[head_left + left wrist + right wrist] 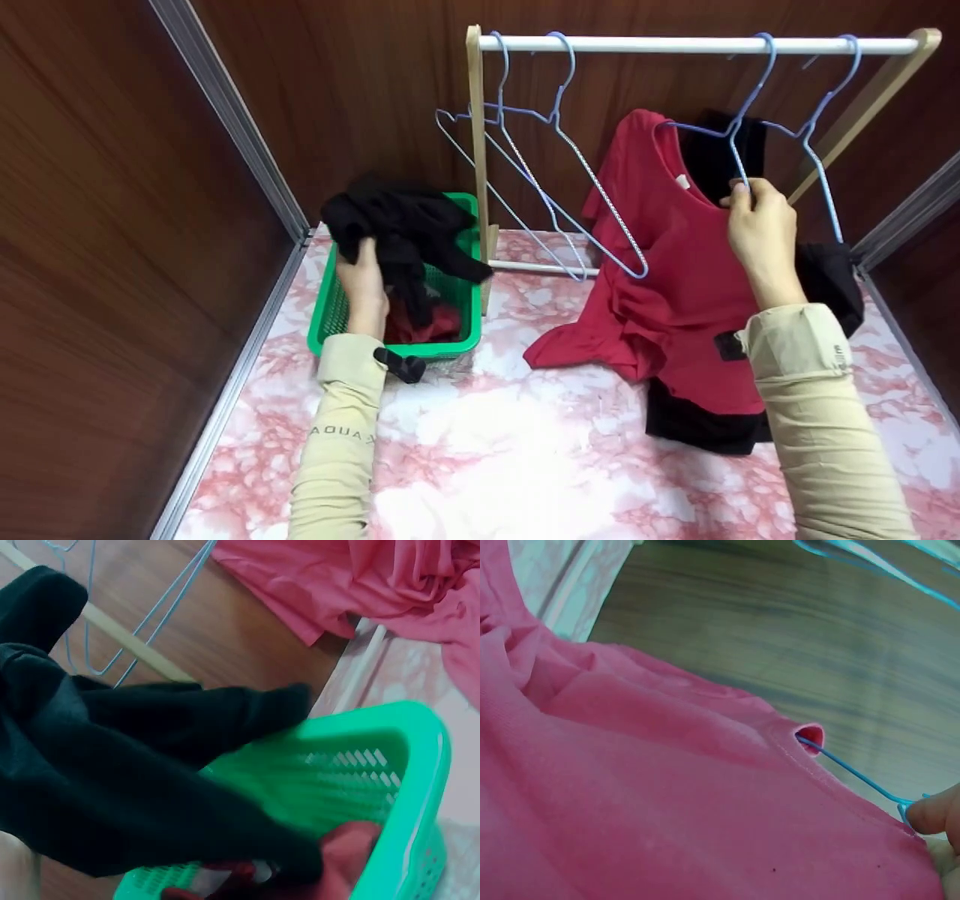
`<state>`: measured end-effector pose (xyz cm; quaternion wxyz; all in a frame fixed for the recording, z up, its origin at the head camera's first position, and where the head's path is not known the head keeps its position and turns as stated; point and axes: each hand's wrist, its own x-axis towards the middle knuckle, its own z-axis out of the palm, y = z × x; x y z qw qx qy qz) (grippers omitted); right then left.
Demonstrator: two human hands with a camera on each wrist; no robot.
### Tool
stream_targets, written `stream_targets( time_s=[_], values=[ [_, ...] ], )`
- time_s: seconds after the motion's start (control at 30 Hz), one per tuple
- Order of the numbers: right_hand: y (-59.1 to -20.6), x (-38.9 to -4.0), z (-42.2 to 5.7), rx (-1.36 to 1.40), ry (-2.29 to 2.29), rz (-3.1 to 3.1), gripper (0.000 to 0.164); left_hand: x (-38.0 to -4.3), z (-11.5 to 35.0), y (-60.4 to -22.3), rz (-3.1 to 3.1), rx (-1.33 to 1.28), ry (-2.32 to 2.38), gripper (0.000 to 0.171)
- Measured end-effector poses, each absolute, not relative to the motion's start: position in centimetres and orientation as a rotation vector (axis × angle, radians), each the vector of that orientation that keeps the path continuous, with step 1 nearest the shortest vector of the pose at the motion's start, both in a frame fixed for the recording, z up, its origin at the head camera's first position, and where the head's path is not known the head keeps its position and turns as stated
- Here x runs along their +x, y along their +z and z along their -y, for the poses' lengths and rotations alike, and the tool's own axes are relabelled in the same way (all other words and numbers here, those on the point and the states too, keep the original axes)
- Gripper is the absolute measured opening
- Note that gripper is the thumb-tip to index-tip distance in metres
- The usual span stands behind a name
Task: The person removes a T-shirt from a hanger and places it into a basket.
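Observation:
My left hand [361, 289] grips a black garment [401, 217] over the green basket [427, 349]; its fingers are largely hidden behind the cloth. In the left wrist view the black cloth [135, 780] hangs partly into the basket, where some red cloth [349, 851] lies. My right hand [763, 236] pinches a blue wire hanger [752, 90] just below its hook, at the neckline of a red T-shirt [675, 292]. One shoulder of the shirt sits on the hanger arm, as the right wrist view shows with the hanger wire [855, 774] entering the neck opening.
A clothes rack with a white rail [660, 45] and wooden posts [478, 150] stands against the brown wall. Two bare hangers [600, 187] hang at its left. Another hanger [821, 161] hangs far right. Black clothing [701, 424] shows under the shirt.

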<state>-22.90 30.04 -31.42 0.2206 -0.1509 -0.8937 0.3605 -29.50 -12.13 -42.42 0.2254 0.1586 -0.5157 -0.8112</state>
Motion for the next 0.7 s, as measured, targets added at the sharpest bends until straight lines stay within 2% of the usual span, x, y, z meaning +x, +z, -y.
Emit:
stream_targets(
  time_s=[0.3,0.53,0.7],
  values=[
    [-31.3,-22.7,-29.9,-0.378,1.004,2.474,0.041,-29.8,13.8,-43.6,1.603,0.350,-2.036,0.052],
    [-31.3,-22.7,-29.9,-0.376,1.009,2.479,0.040,-29.9,14.2,-45.6,1.837,0.485,-2.214,0.082],
    [-31.3,-22.7,-30.0,-0.371,1.015,2.479,0.040,-29.9,14.5,-46.9,2.080,0.546,-2.247,0.086]
  ],
)
